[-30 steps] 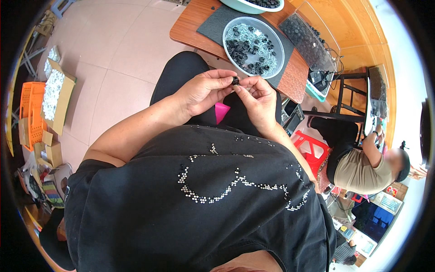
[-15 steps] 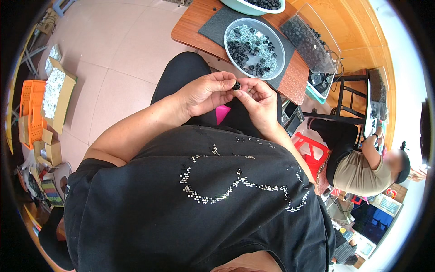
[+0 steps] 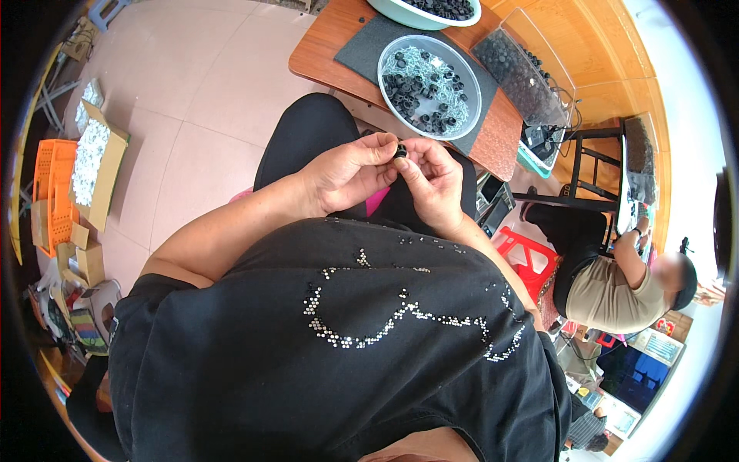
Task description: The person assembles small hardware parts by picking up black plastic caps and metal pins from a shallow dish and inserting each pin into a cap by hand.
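Note:
My left hand and my right hand meet in front of me, above my lap. Between their fingertips they pinch a small black ring-shaped part. Both hands have fingers closed on it. Just beyond them, on a low wooden table, stands a pale round basin holding several small black rings mixed with small pale pieces.
A dark mat lies under the basin. A second basin and a clear tray of black parts sit further back. Another person sits at the right near a red stool. Cardboard boxes and an orange crate stand at left.
The hands stay together on the small black part, with only slight finger movement. Nothing else has visibly shifted.

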Motion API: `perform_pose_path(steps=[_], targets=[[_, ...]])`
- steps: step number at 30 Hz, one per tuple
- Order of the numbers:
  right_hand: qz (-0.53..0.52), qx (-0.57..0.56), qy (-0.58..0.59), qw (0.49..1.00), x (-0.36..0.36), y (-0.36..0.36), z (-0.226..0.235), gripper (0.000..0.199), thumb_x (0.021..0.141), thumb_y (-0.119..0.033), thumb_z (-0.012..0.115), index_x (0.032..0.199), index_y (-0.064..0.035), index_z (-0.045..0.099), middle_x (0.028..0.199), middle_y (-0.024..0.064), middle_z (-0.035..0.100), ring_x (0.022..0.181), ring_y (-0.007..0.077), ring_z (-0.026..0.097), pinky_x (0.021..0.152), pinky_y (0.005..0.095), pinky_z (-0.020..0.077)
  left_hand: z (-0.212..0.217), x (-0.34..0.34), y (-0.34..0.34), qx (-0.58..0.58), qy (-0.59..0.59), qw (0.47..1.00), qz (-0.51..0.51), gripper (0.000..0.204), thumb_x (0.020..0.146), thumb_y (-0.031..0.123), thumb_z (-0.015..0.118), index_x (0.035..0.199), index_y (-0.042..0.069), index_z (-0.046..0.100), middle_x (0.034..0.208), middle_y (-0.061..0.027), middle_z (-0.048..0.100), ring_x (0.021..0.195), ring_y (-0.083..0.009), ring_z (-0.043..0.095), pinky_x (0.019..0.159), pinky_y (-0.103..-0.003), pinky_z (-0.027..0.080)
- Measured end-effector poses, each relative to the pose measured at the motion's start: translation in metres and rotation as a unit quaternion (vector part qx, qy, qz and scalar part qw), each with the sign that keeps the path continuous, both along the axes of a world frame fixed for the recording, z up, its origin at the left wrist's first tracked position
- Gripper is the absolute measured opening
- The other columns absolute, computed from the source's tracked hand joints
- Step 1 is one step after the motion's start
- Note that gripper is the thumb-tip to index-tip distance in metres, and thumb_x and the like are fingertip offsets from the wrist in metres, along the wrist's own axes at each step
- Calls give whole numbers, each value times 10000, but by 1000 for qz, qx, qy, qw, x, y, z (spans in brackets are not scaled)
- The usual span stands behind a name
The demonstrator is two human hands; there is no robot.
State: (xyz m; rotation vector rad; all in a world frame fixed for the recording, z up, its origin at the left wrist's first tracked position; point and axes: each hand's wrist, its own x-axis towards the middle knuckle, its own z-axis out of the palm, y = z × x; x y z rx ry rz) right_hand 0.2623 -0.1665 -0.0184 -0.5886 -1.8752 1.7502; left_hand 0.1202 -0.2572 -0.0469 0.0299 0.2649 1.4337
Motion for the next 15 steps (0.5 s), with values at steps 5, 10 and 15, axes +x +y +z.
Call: perform_pose_path(steps=[5, 10, 15], targets=[[8, -25, 23, 999, -2, 1, -4, 198, 876, 0, 597, 1071, 15, 562, 887, -16, 586, 784, 22, 523, 702, 155, 425, 2, 1, 0, -4, -9, 1000, 11, 153, 925, 115, 530, 1067, 57, 535, 1027, -55, 570, 976, -144, 559, 935, -284, 445], [0, -48, 63, 997, -7, -2, -7, 197, 880, -2, 591, 1073, 18, 555, 911, -4, 585, 798, 32, 529, 721, 163, 429, 17, 3, -1, -28, -19, 999, 20, 84, 928, 87, 521, 1007, 65, 542, 965, -37, 578, 953, -127, 555, 900, -257, 437], [-10, -4, 61, 998, -8, -2, -7, 200, 847, 2, 629, 1035, 32, 567, 867, -9, 479, 694, 31, 466, 601, 172, 410, 18, 4, -4, -23, -23, 999, 17, 90, 936, 93, 505, 1016, 64, 537, 985, -36, 572, 970, -121, 545, 908, -258, 431]])
